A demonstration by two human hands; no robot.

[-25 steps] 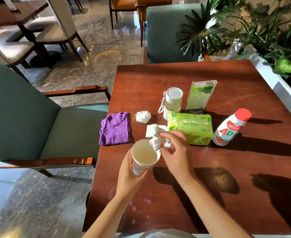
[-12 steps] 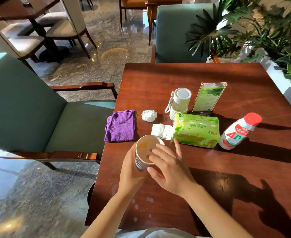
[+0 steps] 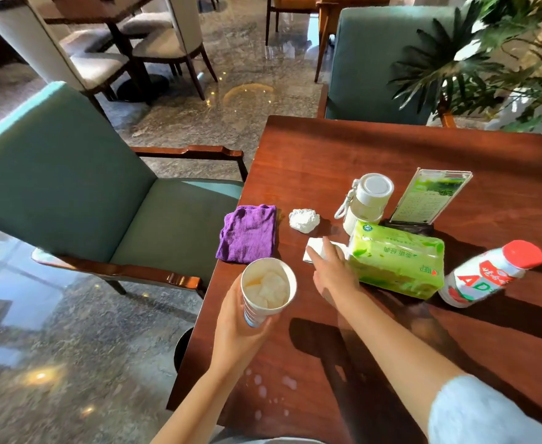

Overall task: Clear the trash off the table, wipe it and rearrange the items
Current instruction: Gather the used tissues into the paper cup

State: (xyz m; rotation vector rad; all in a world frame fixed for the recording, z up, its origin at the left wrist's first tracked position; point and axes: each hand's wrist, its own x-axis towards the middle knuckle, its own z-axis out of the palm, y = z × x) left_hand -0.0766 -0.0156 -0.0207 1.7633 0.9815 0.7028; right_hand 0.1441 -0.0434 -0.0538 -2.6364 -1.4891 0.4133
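Observation:
My left hand [image 3: 241, 331] grips a white paper cup [image 3: 268, 291] above the table's near left edge; a crumpled tissue lies inside it. My right hand [image 3: 333, 270] reaches forward, fingers spread, fingertips resting on a flat white napkin [image 3: 315, 249] beside the green tissue pack [image 3: 396, 262]. A crumpled white paper ball [image 3: 304, 220] lies just beyond. A folded purple cloth [image 3: 249, 233] sits at the left table edge.
On the brown wooden table [image 3: 359, 155] stand a white lidded bottle [image 3: 367, 201], a green menu card [image 3: 431, 200] and a red-capped milk drink bottle [image 3: 490, 274]. White droplets [image 3: 273, 384] spot the near table. A green armchair [image 3: 71, 193] stands left, another behind, plants at right.
My right hand dropped the crumpled tissue into the cup, then moved forward onto the flat napkin. The cup in my left hand stayed roughly in place.

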